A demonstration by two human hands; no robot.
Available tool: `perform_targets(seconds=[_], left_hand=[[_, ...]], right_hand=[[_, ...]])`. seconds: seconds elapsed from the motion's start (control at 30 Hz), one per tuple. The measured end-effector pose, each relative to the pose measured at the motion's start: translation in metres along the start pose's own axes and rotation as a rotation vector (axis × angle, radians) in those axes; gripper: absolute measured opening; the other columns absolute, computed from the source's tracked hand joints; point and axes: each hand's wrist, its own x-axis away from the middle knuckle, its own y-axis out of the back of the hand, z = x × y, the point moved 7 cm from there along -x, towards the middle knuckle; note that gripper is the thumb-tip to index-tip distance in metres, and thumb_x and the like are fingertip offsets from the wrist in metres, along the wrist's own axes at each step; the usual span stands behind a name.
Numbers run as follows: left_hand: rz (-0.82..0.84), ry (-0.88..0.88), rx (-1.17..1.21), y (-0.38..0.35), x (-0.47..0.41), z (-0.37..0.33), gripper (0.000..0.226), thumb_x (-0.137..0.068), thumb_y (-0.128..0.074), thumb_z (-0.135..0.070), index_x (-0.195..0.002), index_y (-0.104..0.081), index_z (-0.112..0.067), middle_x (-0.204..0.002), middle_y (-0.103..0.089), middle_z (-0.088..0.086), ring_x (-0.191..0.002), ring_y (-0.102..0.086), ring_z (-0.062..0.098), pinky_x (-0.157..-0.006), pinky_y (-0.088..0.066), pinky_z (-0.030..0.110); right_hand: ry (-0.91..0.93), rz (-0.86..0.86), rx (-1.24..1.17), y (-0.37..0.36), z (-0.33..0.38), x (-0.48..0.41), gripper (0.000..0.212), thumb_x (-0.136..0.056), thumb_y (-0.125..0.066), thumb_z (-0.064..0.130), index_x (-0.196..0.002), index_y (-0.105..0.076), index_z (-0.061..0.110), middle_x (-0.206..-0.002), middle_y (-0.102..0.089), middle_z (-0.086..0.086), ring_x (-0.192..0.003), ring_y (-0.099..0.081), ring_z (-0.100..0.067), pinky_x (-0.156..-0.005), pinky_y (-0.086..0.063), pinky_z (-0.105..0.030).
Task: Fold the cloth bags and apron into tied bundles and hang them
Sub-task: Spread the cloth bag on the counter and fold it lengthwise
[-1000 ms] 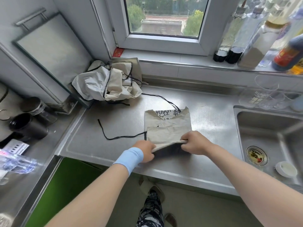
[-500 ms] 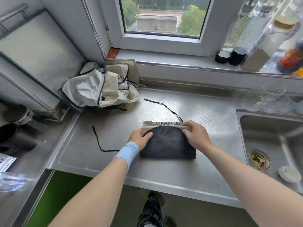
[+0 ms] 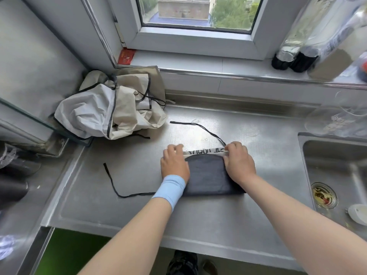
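Observation:
A folded cloth [image 3: 206,175] lies on the steel counter [image 3: 198,221], dark side up. A beige strip with black print [image 3: 200,151] shows along its far edge. My left hand [image 3: 174,163], with a blue wristband, rests flat on the cloth's left far corner. My right hand [image 3: 239,161] has its fingers curled over the right far corner, pinching the beige strip. One black tie string [image 3: 113,183] trails left over the counter. Another string [image 3: 202,128] runs back from under my right hand. A crumpled pile of beige and white cloths [image 3: 111,112] sits in the back left corner.
A sink [image 3: 333,159] with a drain and a small white dish [image 3: 357,214] is at the right. Bottles [image 3: 294,56] stand on the window sill, a clear glass [image 3: 333,120] behind the sink. Dark mugs [image 3: 14,187] sit on the lower ledge at left.
The near half of the cloth was folded over away from me, turning its dark side up. Both hands moved forward to the far edge and now hold it down.

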Motion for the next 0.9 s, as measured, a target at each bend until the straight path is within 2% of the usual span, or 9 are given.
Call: perform_targets(seconds=[0.07, 0.13, 0.2, 0.27, 0.37, 0.47, 0.63, 0.77, 0.9], left_hand=[[-0.052, -0.305, -0.039, -0.011, 0.014, -0.034, 0.044, -0.073, -0.071, -0.024, -0.115, -0.058, -0.023, -0.132, -0.050, 0.005, -0.120, -0.048, 0.028, -0.097, -0.041, 0.039], [0.062, -0.496, -0.163, -0.039, 0.028, -0.054, 0.045, -0.080, -0.062, -0.036, -0.123, -0.057, -0.024, -0.147, -0.042, 0.006, -0.135, -0.038, 0.029, -0.108, -0.035, 0.045], [0.215, -0.488, -0.254, -0.065, 0.036, -0.051, 0.057, -0.090, -0.038, -0.046, -0.143, -0.040, -0.024, -0.159, -0.022, 0.006, -0.146, -0.018, 0.029, -0.116, -0.018, 0.053], [0.249, -0.423, -0.258, -0.076, 0.041, -0.041, 0.066, -0.089, -0.023, -0.051, -0.150, -0.029, -0.026, -0.161, -0.014, 0.005, -0.148, -0.011, 0.027, -0.116, -0.011, 0.058], [0.222, -0.419, -0.260, -0.080, 0.051, -0.031, 0.066, -0.089, -0.029, -0.052, -0.150, -0.030, -0.025, -0.160, -0.019, 0.007, -0.147, -0.016, 0.026, -0.114, -0.012, 0.056], [0.184, -0.422, -0.240, -0.075, 0.052, -0.018, 0.064, -0.091, -0.032, -0.048, -0.150, -0.029, -0.024, -0.160, -0.019, 0.008, -0.147, -0.014, 0.025, -0.114, -0.013, 0.050], [0.225, -0.417, -0.250, -0.066, 0.047, 0.005, 0.064, -0.091, -0.033, -0.046, -0.150, -0.027, -0.023, -0.158, -0.023, 0.007, -0.146, -0.022, 0.025, -0.113, -0.013, 0.044], [0.249, -0.418, -0.266, -0.067, 0.047, 0.002, 0.063, -0.089, -0.032, -0.046, -0.149, -0.029, -0.026, -0.158, -0.025, 0.009, -0.145, -0.025, 0.028, -0.115, -0.014, 0.047], [0.275, -0.402, -0.255, -0.060, 0.046, -0.007, 0.064, -0.086, -0.029, -0.040, -0.150, -0.027, -0.032, -0.161, -0.012, 0.006, -0.149, -0.010, 0.028, -0.119, -0.009, 0.050]], right_hand=[[0.035, -0.018, 0.071, -0.005, 0.001, -0.001, 0.038, -0.085, -0.060, 0.011, -0.123, -0.055, 0.013, -0.136, -0.047, -0.012, -0.113, -0.050, -0.035, -0.084, -0.044, -0.044], [0.095, -0.034, 0.118, -0.010, 0.006, 0.001, 0.048, -0.080, -0.060, 0.007, -0.128, -0.053, 0.011, -0.146, -0.042, -0.016, -0.123, -0.046, -0.038, -0.093, -0.041, -0.047], [0.186, -0.026, 0.119, -0.014, 0.013, 0.006, 0.050, -0.085, -0.054, 0.008, -0.135, -0.050, 0.009, -0.153, -0.035, -0.017, -0.137, -0.036, -0.040, -0.108, -0.031, -0.048], [0.269, 0.010, 0.124, -0.021, 0.016, 0.013, 0.050, -0.092, -0.045, 0.021, -0.141, -0.046, 0.011, -0.158, -0.028, -0.015, -0.145, -0.026, -0.036, -0.117, -0.020, -0.048], [0.291, 0.125, 0.126, -0.034, 0.008, 0.024, 0.063, -0.095, -0.034, 0.043, -0.153, -0.033, 0.018, -0.163, -0.015, -0.011, -0.152, -0.008, -0.028, -0.122, -0.009, -0.045], [0.239, 0.195, 0.151, -0.041, -0.006, 0.031, 0.067, -0.094, -0.022, 0.047, -0.157, -0.014, 0.029, -0.165, 0.001, -0.004, -0.151, 0.011, -0.020, -0.123, 0.002, -0.038], [0.208, 0.126, 0.206, -0.026, -0.002, 0.031, 0.077, -0.086, -0.035, 0.034, -0.158, -0.013, 0.015, -0.165, 0.002, -0.014, -0.152, 0.005, -0.030, -0.122, -0.008, -0.048], [-0.037, 0.141, 0.035, -0.027, -0.010, 0.033, 0.084, -0.084, -0.038, 0.029, -0.156, -0.002, 0.004, -0.164, 0.004, -0.016, -0.152, 0.006, -0.027, -0.123, 0.000, -0.043], [0.097, 0.241, 0.113, -0.034, 0.000, 0.022, 0.082, -0.084, -0.030, 0.029, -0.156, 0.002, 0.006, -0.165, 0.007, -0.010, -0.152, 0.010, -0.022, -0.122, 0.009, -0.039]])
